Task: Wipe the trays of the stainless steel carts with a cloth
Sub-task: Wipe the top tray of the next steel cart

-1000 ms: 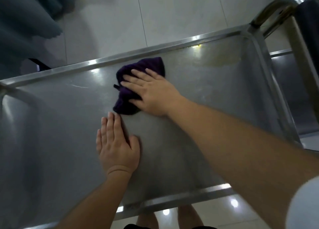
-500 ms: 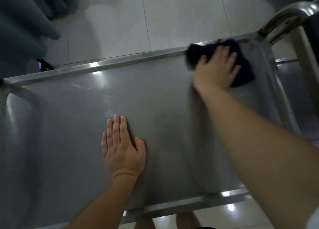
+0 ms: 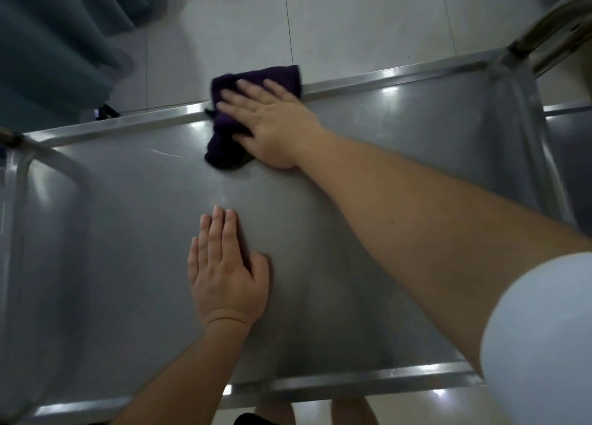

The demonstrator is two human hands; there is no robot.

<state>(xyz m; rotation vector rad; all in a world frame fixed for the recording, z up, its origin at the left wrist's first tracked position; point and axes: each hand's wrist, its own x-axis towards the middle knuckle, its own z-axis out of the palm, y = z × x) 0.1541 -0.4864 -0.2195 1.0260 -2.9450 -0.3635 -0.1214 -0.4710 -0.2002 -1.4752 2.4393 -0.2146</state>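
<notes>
A stainless steel cart tray (image 3: 400,155) fills most of the view. A dark purple cloth (image 3: 224,149) lies at the tray's far edge, partly over the rim. My right hand (image 3: 275,126) presses flat on the cloth, fingers spread and pointing left. My left hand (image 3: 224,270) rests flat on the tray's middle, palm down, fingers together, holding nothing.
The cart's handle bars rise at the top right (image 3: 544,33) and at the left end (image 3: 38,162). White floor tiles (image 3: 352,24) lie beyond the far rim. A teal curtain (image 3: 54,40) hangs at the top left. A second steel surface (image 3: 570,168) sits at the right.
My right hand slid the cloth from the tray's middle to the far right corner, then back left along the far rim. My left hand stayed flat in place.
</notes>
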